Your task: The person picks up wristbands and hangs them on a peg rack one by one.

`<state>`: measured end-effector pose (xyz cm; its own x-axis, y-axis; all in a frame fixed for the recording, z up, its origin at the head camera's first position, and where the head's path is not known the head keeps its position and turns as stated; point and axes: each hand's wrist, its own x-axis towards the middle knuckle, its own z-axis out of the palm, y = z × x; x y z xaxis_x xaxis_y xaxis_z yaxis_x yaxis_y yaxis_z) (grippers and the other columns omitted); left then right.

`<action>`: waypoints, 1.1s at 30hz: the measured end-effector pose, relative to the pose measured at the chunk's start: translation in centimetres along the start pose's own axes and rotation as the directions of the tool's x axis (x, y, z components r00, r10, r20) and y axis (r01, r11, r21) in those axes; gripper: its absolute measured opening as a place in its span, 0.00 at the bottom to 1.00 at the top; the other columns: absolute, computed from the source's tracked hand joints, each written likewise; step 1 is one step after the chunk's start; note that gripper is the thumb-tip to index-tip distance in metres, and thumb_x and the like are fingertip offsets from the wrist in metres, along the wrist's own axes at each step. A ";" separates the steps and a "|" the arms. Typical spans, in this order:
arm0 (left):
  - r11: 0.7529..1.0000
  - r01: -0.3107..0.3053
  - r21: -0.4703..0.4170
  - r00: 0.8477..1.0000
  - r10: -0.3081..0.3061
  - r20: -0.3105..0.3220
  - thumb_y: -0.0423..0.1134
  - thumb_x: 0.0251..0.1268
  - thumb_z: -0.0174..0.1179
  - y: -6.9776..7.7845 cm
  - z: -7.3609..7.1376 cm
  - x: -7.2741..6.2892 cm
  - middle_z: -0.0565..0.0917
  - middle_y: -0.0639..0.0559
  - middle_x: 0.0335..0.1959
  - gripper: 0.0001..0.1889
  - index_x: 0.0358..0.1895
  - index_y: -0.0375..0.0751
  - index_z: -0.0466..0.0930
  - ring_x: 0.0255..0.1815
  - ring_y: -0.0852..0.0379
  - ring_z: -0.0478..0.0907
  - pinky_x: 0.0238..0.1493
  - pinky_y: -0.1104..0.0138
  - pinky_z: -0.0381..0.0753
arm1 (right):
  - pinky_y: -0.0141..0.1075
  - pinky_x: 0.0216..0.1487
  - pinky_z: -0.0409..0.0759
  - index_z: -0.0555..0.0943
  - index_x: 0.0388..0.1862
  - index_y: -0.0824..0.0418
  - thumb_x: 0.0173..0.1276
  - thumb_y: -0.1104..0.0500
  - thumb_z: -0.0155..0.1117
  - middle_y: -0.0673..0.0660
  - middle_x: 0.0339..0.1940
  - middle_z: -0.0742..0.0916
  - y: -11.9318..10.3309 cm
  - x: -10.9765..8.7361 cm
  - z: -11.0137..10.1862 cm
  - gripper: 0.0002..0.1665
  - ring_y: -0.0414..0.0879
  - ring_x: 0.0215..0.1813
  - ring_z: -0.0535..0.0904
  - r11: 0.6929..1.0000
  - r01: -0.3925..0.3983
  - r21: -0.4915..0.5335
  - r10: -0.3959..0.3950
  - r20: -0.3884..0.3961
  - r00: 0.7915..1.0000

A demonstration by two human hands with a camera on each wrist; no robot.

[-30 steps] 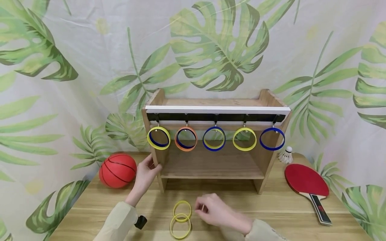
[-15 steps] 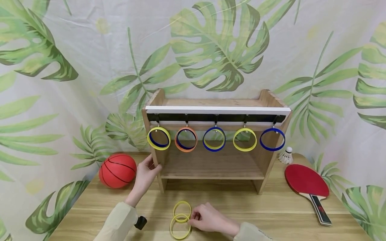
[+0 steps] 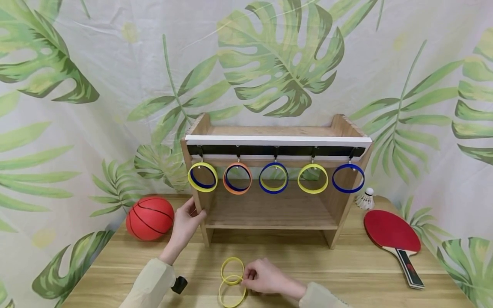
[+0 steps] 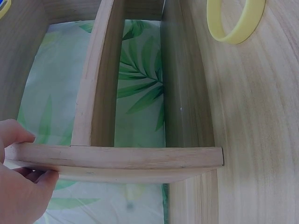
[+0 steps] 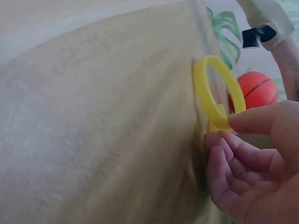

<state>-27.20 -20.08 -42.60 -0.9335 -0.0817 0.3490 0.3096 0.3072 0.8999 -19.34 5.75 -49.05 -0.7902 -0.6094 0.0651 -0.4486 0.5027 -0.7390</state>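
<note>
My right hand (image 3: 265,276) pinches the nearer yellow silicone wristband (image 3: 220,294) between thumb and fingertips. In the right wrist view that wristband (image 5: 202,86) stands on its edge, thumb tip at its rim. A second yellow wristband (image 3: 232,258) lies on the table just behind, overlapped by the nearer one in the head view. My left hand (image 3: 186,220) grips the front edge of the left side panel (image 4: 112,157) of a wooden shelf (image 3: 269,226). Yellow, orange and blue wristbands hang from hooks on the black strip (image 3: 256,149) along the shelf's front.
Left of the shelf sits a red toy basketball (image 3: 150,218). On the right are a shuttlecock (image 3: 365,199) and a red table tennis bat (image 3: 392,231). A leaf-print cloth (image 3: 115,55) hangs behind the wooden table (image 3: 308,269).
My right hand has moved left to the yellow wristbands and taken the nearer one at its rim. That wristband has shifted slightly right and nearer me. My left hand keeps its grip.
</note>
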 end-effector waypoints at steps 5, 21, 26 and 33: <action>1.000 -0.004 0.001 1.000 0.004 0.007 0.23 0.60 0.58 -0.1 -0.1 0.0 0.83 0.34 0.56 0.26 0.64 0.36 0.76 0.49 0.74 0.79 0.46 0.82 0.80 | 0.20 0.31 0.76 0.83 0.29 0.58 0.62 0.60 0.70 0.49 0.25 0.86 -0.3 -0.3 -1.4 0.04 0.25 0.27 0.73 0.999 0.043 0.026 -0.042 -0.025 0.999; 1.000 0.010 -0.003 1.000 -0.010 0.013 0.24 0.61 0.58 -0.1 -0.1 0.0 0.83 0.35 0.57 0.26 0.65 0.37 0.76 0.49 0.76 0.78 0.47 0.82 0.80 | 0.26 0.32 0.83 0.82 0.34 0.57 0.65 0.61 0.68 0.49 0.28 0.87 -5.6 -4.5 -12.9 0.02 0.30 0.31 0.79 0.963 0.214 -0.162 -0.252 -0.277 0.927; 1.000 0.017 -0.013 1.000 -0.017 0.008 0.23 0.61 0.57 -0.1 0.0 0.0 0.82 0.35 0.58 0.26 0.65 0.37 0.75 0.50 0.73 0.79 0.47 0.82 0.79 | 0.27 0.33 0.84 0.83 0.35 0.56 0.63 0.65 0.70 0.47 0.30 0.87 -8.0 -6.2 -17.3 0.05 0.32 0.32 0.80 0.936 0.230 -0.265 -0.325 -0.402 0.856; 1.000 0.002 -0.002 1.000 -0.002 0.001 0.23 0.60 0.57 -0.2 0.0 0.0 0.82 0.33 0.58 0.26 0.65 0.35 0.75 0.50 0.73 0.79 0.46 0.82 0.79 | 0.22 0.33 0.81 0.83 0.35 0.57 0.60 0.68 0.72 0.48 0.30 0.87 -10.1 -7.1 -22.3 0.08 0.31 0.31 0.80 0.895 0.173 -0.411 -0.390 -0.534 0.750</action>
<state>-27.31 -20.14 -42.78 -0.9344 -0.0812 0.3470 0.3082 0.3047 0.9012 -18.49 18.69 -27.09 -0.6407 -0.3253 0.6955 -0.7096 0.5967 -0.3747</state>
